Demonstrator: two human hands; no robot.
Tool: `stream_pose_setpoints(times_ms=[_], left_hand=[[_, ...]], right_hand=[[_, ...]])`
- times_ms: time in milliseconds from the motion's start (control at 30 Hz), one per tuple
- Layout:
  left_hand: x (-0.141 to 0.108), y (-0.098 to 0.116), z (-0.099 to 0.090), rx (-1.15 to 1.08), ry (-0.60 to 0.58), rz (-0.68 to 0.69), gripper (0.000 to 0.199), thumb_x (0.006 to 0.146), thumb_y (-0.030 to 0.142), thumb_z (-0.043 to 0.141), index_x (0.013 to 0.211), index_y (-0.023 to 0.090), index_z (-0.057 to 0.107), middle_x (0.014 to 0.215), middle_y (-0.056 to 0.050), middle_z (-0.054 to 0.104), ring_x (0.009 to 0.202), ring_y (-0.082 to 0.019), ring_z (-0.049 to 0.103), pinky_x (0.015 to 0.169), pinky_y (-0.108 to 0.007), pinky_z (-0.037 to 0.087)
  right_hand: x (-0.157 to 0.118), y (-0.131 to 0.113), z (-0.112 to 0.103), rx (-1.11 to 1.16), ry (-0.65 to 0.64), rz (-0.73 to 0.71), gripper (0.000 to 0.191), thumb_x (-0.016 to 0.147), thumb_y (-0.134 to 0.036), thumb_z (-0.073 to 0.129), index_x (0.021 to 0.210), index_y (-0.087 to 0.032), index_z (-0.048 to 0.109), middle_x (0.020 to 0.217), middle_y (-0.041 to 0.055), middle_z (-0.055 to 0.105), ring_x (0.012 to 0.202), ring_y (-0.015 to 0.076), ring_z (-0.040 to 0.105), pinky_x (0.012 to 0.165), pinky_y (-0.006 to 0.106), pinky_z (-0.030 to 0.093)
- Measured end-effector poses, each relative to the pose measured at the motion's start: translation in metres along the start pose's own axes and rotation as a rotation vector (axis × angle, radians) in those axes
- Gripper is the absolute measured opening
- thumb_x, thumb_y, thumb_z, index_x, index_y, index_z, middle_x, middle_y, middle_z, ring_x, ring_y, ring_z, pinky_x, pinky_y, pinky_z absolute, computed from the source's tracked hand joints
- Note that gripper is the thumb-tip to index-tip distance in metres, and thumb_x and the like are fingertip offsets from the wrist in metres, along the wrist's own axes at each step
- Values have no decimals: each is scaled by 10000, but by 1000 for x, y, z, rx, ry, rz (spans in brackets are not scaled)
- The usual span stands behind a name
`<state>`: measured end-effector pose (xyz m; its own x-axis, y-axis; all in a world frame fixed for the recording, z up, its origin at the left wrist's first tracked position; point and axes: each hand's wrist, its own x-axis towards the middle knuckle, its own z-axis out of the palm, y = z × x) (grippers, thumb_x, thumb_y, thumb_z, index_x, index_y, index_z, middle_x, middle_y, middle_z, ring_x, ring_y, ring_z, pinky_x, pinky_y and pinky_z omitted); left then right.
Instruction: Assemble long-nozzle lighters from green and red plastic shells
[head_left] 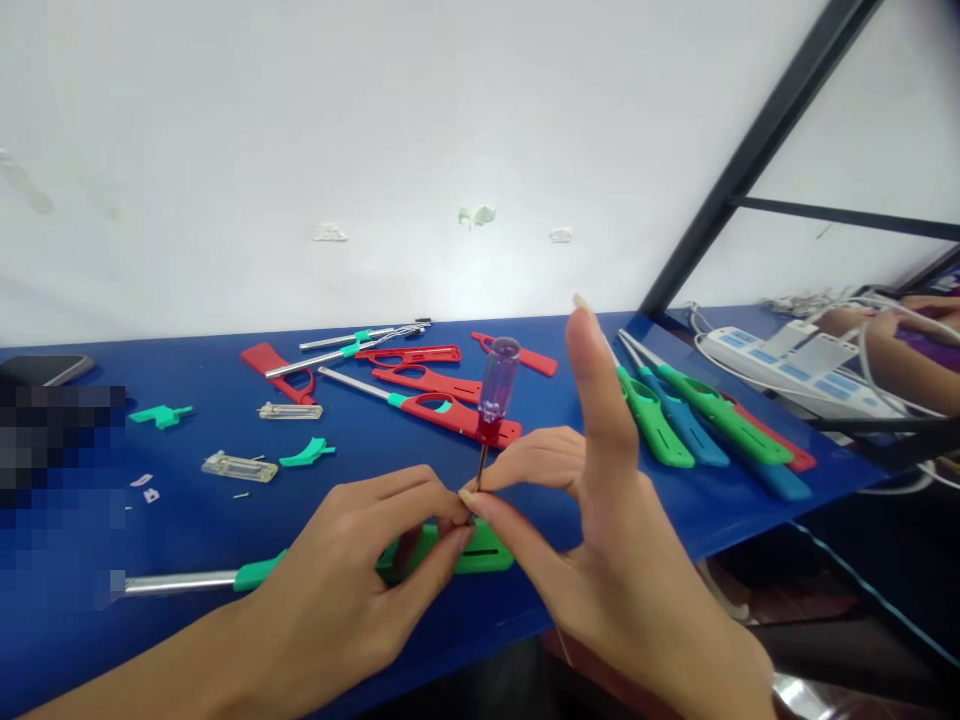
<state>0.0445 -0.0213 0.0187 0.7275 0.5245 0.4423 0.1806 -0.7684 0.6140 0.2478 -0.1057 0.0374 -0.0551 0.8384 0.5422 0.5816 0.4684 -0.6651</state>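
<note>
A green long-neck gas lighter point(487, 553) lies flat near the table's front edge, its metal tube point(180, 583) pointing left. My left hand point(360, 560) is closed over the lighter's body, thumb and fingertips meeting beside the screwdriver's tip. Between the thumb and index finger of my right hand point(600, 520) is the shaft of a small screwdriver point(499, 385) with a clear purple handle. The screwdriver stands almost upright, tip down at the lighter's body. My right index finger or another raised finger points up. What the tip touches is hidden by my fingers.
Red lighter shells point(427, 383) and metal tubes lie behind my hands. Clear fuel tanks point(240, 467) and green triggers point(307, 453) are at left, near a phone point(45, 370). Assembled lighters point(652, 420) and a power strip point(795, 370) lie right, with another person's hand point(885, 345) beyond.
</note>
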Motion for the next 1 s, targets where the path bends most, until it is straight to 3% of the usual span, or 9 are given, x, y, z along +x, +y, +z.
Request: stream_pose_setpoints(times_ms=[200, 333, 433, 533, 600, 633, 800, 1000], left_hand=[[11, 3, 11, -64, -86, -33, 288, 1088, 185, 573, 897, 216, 786, 811, 25, 710, 644, -82, 622, 609, -190, 474], [15, 2, 20, -83, -105, -25, 301, 1078, 162, 578, 891, 220, 806, 812, 29, 713, 604, -68, 569, 560, -187, 416], [13, -2, 27, -84, -74, -17, 314, 1085, 166, 572, 839, 202, 763, 788, 27, 681, 598, -70, 529, 551, -198, 382], [11, -6, 29, -79, -39, -17, 287, 1086, 166, 585, 866, 202, 768, 824, 26, 677, 595, -67, 501, 546, -205, 362], [10, -9, 30, -75, -28, -20, 258, 1071, 147, 603, 914, 216, 796, 848, 31, 678, 585, -63, 487, 528, -204, 343], [10, -10, 30, -75, -29, -22, 251, 1066, 141, 611, 936, 223, 809, 857, 32, 681, 582, -61, 490, 524, -201, 344], [12, -13, 29, -78, -53, -17, 240, 1063, 152, 632, 997, 231, 848, 923, 12, 731, 577, -59, 515, 534, -194, 383], [16, -9, 27, -50, -37, -8, 250, 1042, 140, 632, 910, 221, 828, 825, 23, 680, 561, -69, 506, 526, -202, 361]], right_hand=[[-7, -1, -17, -171, -20, 37, 1140, 1077, -270, 755, 1814, -516, -80, 964, -50, 808, 886, 255, 822, 896, 416, 705], [-10, -4, -26, -224, -86, 72, 1009, 1038, -160, 748, 1799, -488, 174, 1008, -45, 821, 894, 266, 818, 836, 425, 707], [-7, -5, -29, -235, -72, 73, 774, 1056, -211, 730, 1713, -406, 370, 1046, -26, 833, 918, 272, 824, 823, 437, 696], [-1, -7, -29, -216, -68, 72, 337, 1094, -298, 714, 1423, -325, 646, 1149, -3, 852, 1030, 269, 835, 914, 439, 675], [2, -7, -28, -199, -47, 81, 156, 1106, -317, 713, 1260, -296, 713, 1198, 5, 854, 1092, 264, 834, 946, 417, 663], [3, -7, -27, -184, -25, 87, 171, 1104, -305, 715, 1275, -296, 712, 1182, 3, 853, 1090, 258, 836, 934, 398, 665], [3, -5, -24, -51, 54, 62, 628, 1076, -172, 721, 1621, -414, 524, 1086, -35, 828, 987, 222, 845, 865, 339, 701], [1, -6, -28, -9, 7, 40, 457, 1060, -152, 770, 1447, -373, 670, 1133, -66, 841, 988, 156, 831, 906, 246, 663]])
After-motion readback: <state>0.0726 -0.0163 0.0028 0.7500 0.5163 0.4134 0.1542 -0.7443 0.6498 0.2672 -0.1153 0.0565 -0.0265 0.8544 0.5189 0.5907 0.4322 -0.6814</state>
